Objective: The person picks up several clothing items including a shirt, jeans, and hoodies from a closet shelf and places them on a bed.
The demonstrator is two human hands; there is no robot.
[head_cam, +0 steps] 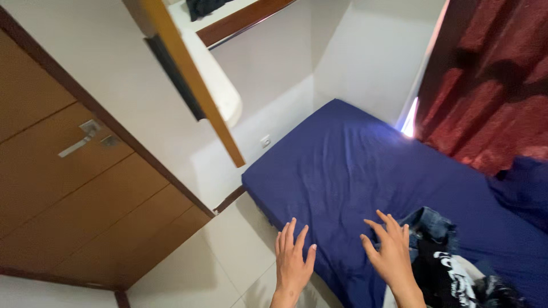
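1. My left hand [293,259] hovers open, fingers spread, over the near edge of the blue mattress [354,171].
2. My right hand [391,251] is open too, just left of the clothes pile [451,268].

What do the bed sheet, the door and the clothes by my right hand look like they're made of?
Sheet: matte blue woven fabric, probably cotton; fine creases. Door: brown wood or wood-look laminate, satin, with a metal handle. Clothes beside the right hand: blue denim by its faded seams, plus black printed cloth.
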